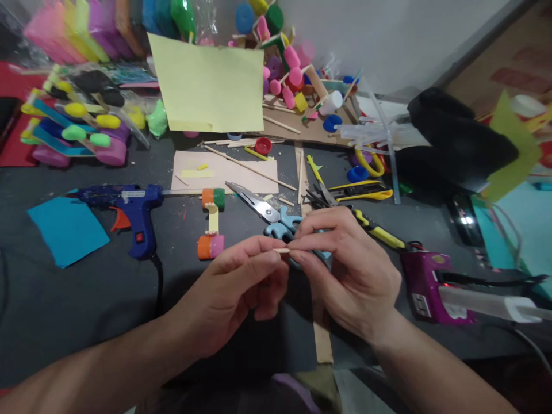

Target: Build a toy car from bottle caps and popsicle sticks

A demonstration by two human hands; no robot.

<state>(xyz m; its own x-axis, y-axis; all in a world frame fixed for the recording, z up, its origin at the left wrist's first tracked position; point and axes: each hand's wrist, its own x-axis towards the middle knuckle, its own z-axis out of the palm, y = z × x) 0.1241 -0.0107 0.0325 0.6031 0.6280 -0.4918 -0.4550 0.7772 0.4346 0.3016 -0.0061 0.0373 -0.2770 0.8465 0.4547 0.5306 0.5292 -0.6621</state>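
Between my two hands is a short piece of thin wooden stick [282,250]. My left hand [245,276] pinches one end with thumb and forefinger; my right hand [345,264] pinches the other. Just behind the fingers lie scissors [259,207] with light blue handles, partly hidden by my right hand. Left of them sits a small assembly of orange, green and pink bottle caps [211,247] joined by a pale yellow strip [213,219]. A blue hot glue gun [140,215] lies farther left on a blue paper square [71,233].
Behind are a cardboard strip [241,172], loose sticks [250,167], a red cap [263,145] and a yellow sheet [211,86]. A yellow utility knife [362,190], pliers [375,230] and a purple power box [431,287] lie right. A toy car [73,132] stands back left.
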